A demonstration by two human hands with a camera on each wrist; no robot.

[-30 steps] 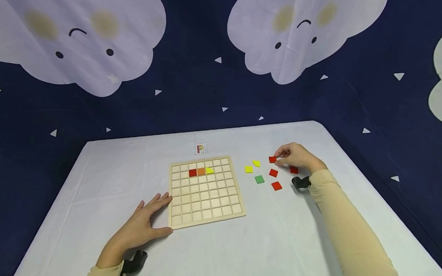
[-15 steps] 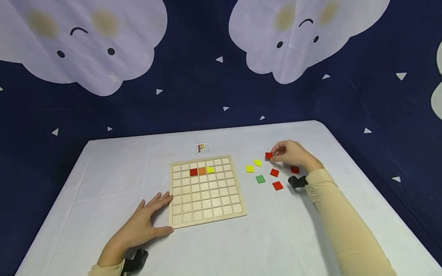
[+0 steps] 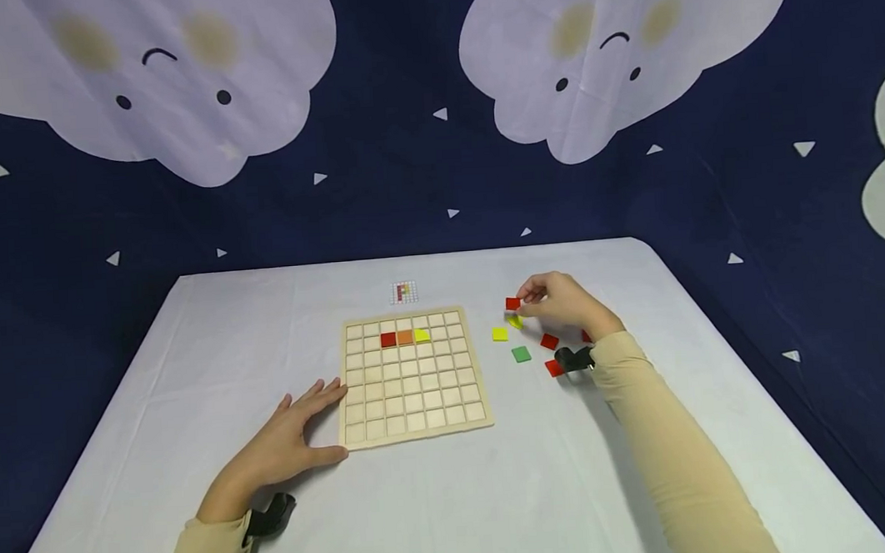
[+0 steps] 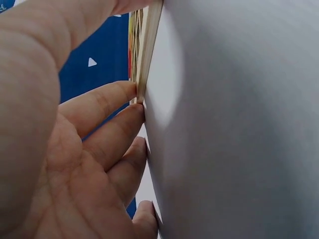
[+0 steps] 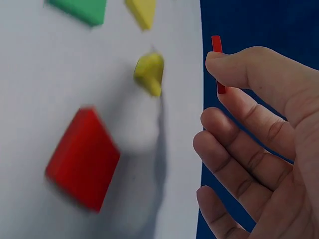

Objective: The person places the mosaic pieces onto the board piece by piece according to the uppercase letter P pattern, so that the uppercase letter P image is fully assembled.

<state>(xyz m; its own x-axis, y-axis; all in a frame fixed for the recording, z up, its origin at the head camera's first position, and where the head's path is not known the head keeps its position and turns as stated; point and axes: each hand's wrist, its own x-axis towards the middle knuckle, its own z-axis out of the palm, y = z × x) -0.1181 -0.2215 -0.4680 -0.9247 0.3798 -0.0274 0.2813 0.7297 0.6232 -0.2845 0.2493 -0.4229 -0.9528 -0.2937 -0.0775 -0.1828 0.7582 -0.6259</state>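
My right hand [image 3: 561,299] pinches a red square tile [image 3: 513,304] between thumb and index finger, held above the table; in the right wrist view the tile [image 5: 217,64] shows edge-on. Spread along the left edge of the wooden grid board [image 3: 486,391] is my left hand [image 3: 289,439], its fingers straight and touching the side, thumb at the near corner. The left wrist view has those fingertips against the board's edge [image 4: 144,59]. In one upper row of the board sit a dark red tile [image 3: 389,339], an orange tile [image 3: 405,337] and a yellow tile [image 3: 422,335].
Right of the board lie a yellow square [image 3: 500,334], a yellow curved piece [image 3: 516,322], a green tile [image 3: 521,354] and red tiles [image 3: 549,342], some partly hidden by the right wrist. Behind the board lies a small printed pattern card [image 3: 403,293].
My right hand has lifted the red tile from the table and carried it left, now over the yellow curved piece. My left hand stays at the board's edge.
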